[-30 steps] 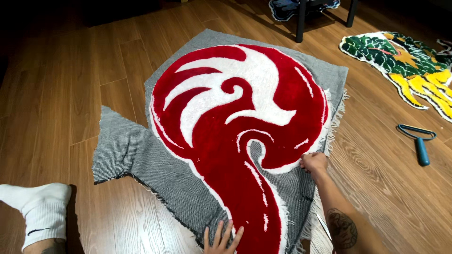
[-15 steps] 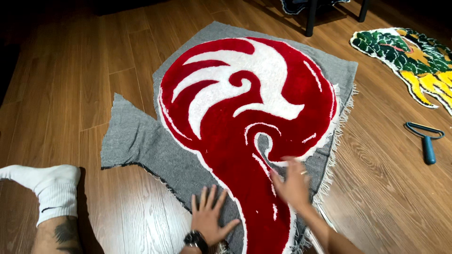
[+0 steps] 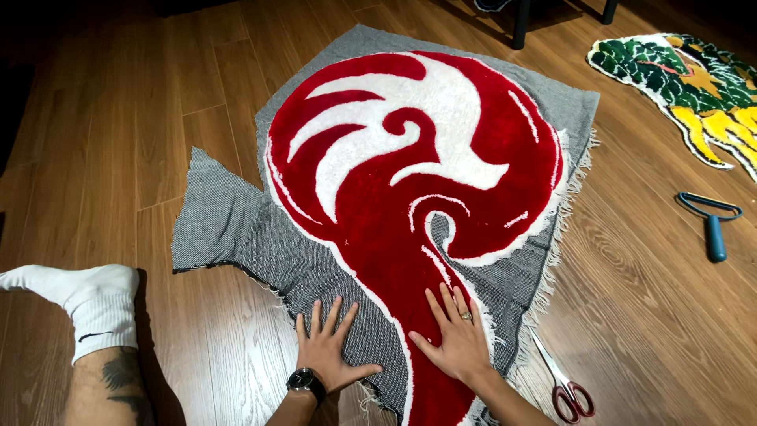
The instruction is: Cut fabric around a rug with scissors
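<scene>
left hand (image 3: 330, 352): flat, palm down, fingers spread, grasping nothing; pressed on grey backing just left of the rug's white border; watch (image 3: 304, 381) on the wrist
right hand (image 3: 455, 340): flat, palm down, fingers together and pointing up-left, grasping nothing; rests on the red tail of the rug; ring on one finger
rug (image 3: 410, 173): red and white tufted piece, round swirl at top, narrowing to a tail that runs down to the bottom edge between the two hands; lies flat on the floor, pile up
backing (image 3: 236, 229): grey cloth under the rug, sticks out on the left as a pointed flap, also along the top and right; right edge frayed
floor (image 3: 142, 118): wood planks, carries everything
scissors (image 3: 561, 383): red handles, closed, on the floor just right of the frayed edge, near the right forearm, not touched
roller (image 3: 714, 229): blue handle, on the floor right of the rug, well apart from the hands
second rug (image 3: 686, 91): green and yellow, top right, partly cut off by the frame
foot (image 3: 87, 304): white sock, lower left, on the floor, apart from the backing; tattooed leg below it
furniture leg (image 3: 520, 24): dark, top edge, behind the rug
</scene>
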